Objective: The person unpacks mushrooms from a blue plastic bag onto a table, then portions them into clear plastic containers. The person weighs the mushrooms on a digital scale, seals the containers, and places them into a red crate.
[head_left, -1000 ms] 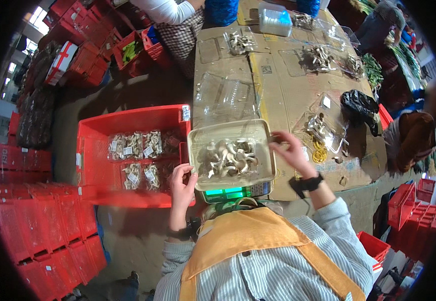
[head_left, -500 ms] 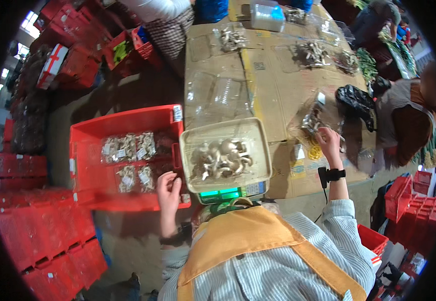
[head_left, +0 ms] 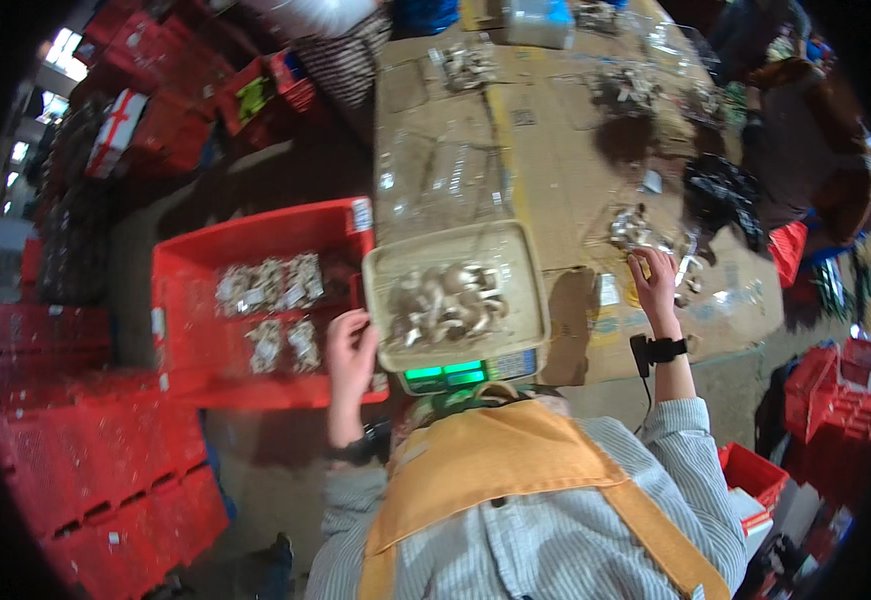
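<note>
My left hand (head_left: 351, 352) is at the left side of a cream plastic tray (head_left: 541, 300), fingers loosely bent and apart from the thumb, nothing visible in it. Inside the tray lies a heap of pale mushrooms (head_left: 450, 303). The tray rests on a scale (head_left: 475, 372) with lit green displays. My right hand (head_left: 655, 280) is over the cardboard-covered table, with its fingers slightly curled and apart. Just beyond its fingertips are loose mushrooms (head_left: 638, 228) with clear plastic, and more mushrooms (head_left: 691, 278) lie to its right. I see nothing held in it.
A red crate (head_left: 185, 330) at left holds several labelled mushroom packs (head_left: 270, 285). Clear plastic trays (head_left: 435, 175) lie beyond the scale. A black plastic bag (head_left: 720, 195) sits at right beside a person (head_left: 815, 130). Red crates (head_left: 105, 450) are stacked at lower left.
The view has shifted slightly. My left hand has come closer to the tray's edge. At right, the person has leaned over the table, and the mushrooms near my right hand show more openly.
</note>
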Tool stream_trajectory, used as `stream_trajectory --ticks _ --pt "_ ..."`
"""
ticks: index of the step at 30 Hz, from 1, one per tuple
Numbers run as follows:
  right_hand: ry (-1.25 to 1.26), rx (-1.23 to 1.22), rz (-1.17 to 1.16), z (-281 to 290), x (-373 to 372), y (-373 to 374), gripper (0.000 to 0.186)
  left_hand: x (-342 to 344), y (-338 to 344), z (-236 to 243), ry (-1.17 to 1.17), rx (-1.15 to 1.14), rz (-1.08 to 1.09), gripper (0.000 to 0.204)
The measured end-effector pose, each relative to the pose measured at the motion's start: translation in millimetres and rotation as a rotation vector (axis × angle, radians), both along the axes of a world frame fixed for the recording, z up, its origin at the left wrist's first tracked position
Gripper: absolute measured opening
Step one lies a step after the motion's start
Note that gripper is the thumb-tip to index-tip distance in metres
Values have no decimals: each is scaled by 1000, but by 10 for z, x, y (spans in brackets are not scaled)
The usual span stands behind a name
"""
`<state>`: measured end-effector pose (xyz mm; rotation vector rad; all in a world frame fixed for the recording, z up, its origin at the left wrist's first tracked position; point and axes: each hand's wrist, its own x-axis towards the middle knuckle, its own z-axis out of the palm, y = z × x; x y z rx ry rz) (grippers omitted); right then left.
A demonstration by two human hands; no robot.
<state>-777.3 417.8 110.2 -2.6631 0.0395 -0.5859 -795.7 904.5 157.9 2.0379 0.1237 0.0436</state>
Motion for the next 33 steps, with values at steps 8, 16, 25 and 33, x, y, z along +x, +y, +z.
stream_trajectory --ticks 8,16,25,33 --pt "351 785 221 191 351 1192 16 1 -371 122 -55 312 -289 36" --pt "406 687 397 283 451 1688 25 -25 -387 -157 -111 317 -184 22" --pt "124 333 -82 30 301 108 14 -135 -298 -93 -135 294 -231 18" --pt "509 0 -294 -282 329 -727 26 63 -407 10 -106 427 -369 10"
